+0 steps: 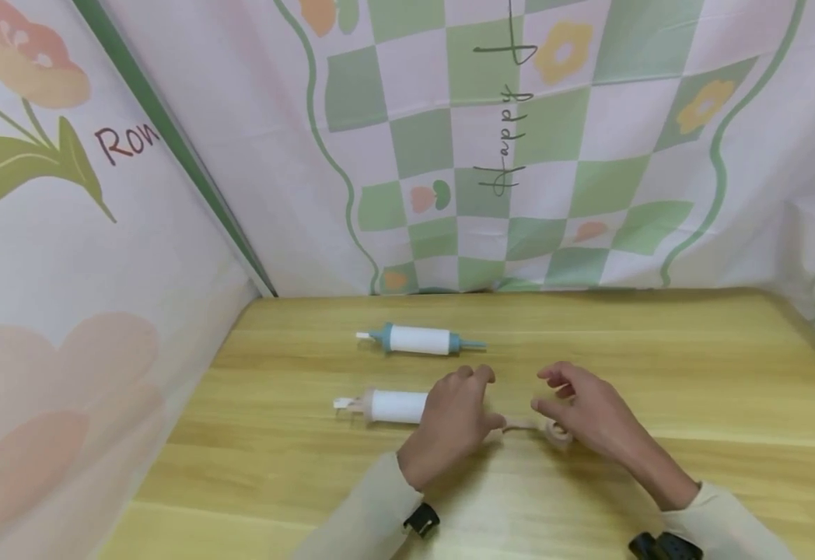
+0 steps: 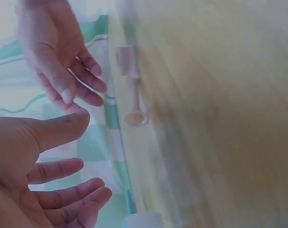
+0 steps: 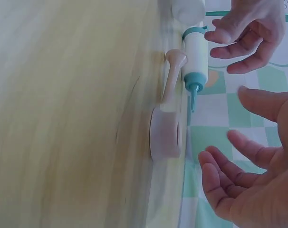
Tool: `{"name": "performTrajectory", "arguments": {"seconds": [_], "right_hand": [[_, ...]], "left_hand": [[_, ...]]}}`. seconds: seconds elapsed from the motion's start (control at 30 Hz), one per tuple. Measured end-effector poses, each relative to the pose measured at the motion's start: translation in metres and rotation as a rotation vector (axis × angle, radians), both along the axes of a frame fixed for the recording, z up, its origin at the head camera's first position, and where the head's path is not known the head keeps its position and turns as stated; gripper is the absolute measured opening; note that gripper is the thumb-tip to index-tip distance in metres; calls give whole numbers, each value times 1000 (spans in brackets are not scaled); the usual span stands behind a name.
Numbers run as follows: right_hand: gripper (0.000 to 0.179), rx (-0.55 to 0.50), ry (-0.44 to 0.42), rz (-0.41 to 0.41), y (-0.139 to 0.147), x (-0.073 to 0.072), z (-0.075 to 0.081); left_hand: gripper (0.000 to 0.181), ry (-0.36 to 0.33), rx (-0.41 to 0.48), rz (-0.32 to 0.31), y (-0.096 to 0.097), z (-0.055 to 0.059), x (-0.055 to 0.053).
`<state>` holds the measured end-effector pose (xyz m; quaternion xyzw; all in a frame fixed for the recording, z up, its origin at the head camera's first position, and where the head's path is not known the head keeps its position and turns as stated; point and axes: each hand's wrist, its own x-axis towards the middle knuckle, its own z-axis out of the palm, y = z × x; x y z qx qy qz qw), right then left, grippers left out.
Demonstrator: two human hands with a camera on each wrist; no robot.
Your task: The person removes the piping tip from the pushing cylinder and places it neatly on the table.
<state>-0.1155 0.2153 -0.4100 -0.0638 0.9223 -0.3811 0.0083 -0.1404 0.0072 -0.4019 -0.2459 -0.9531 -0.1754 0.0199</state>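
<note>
A white tube with a pale pink collar (image 1: 399,407) lies on the table, its right end hidden behind my left hand (image 1: 456,412) in the head view. To its right are a pale pink flared nozzle (image 3: 173,76) and a pale pink ring (image 3: 165,135), apart from the tube in the right wrist view. My right hand (image 1: 592,412) hovers beside the ring, thumb and fingers spread, holding nothing. My left hand's fingers are relaxed, with nothing between them. Both wrist views show the hands facing each other above the small pink pieces.
Farther back on the table (image 1: 253,467) lies a second white tube with teal ends (image 1: 419,340) and a thin teal tip. A patterned cloth (image 1: 417,148) hangs behind the table's back edge, and another cloth (image 1: 99,272) hangs along the left side.
</note>
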Motion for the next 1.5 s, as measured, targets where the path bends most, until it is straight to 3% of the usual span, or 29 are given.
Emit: {"name": "performTrajectory", "arguments": {"seconds": [0.3, 0.53, 0.7, 0.9, 1.2, 1.5], "right_hand": [[66, -90, 12, 19, -10, -8, 5], [65, -146, 34, 68, -12, -13, 7], [67, -186, 12, 88, -13, -17, 6], [68, -205, 0, 108, -16, -25, 4], [67, -233, -13, 121, -25, -39, 6], [69, -239, -49, 149, -30, -55, 15]], "left_hand": [[49, 41, 24, -17, -18, 7, -6], [53, 115, 63, -37, -37, 7, -14], [57, 61, 133, 14, -52, 7, -18], [60, -49, 263, 59, -71, 17, -27], [66, -128, 312, 94, -102, 35, -49], [66, -84, 338, 207, -132, 36, -70]]}}
